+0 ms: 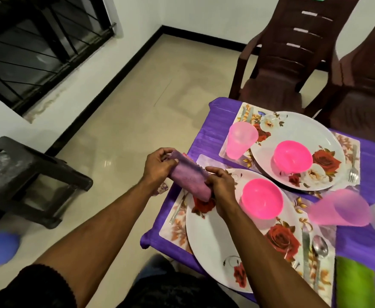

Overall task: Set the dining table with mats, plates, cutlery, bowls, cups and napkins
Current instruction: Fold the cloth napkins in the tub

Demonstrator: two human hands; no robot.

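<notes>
Both hands curled on rolled purple napkin [187, 178]: left hand [157, 165] pinches far end, right hand [221, 187] grips near end, prob. tightening roll before laying it by near plate [215, 247] below fingers

a purple-clothed table [204, 138] carries two floral mats [246, 114] [173, 230] — plus a green napkin [355, 283] near its edge.

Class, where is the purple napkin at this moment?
In the head view, the purple napkin is held between the left hand and right hand, above the left edge of the near plate.
</notes>
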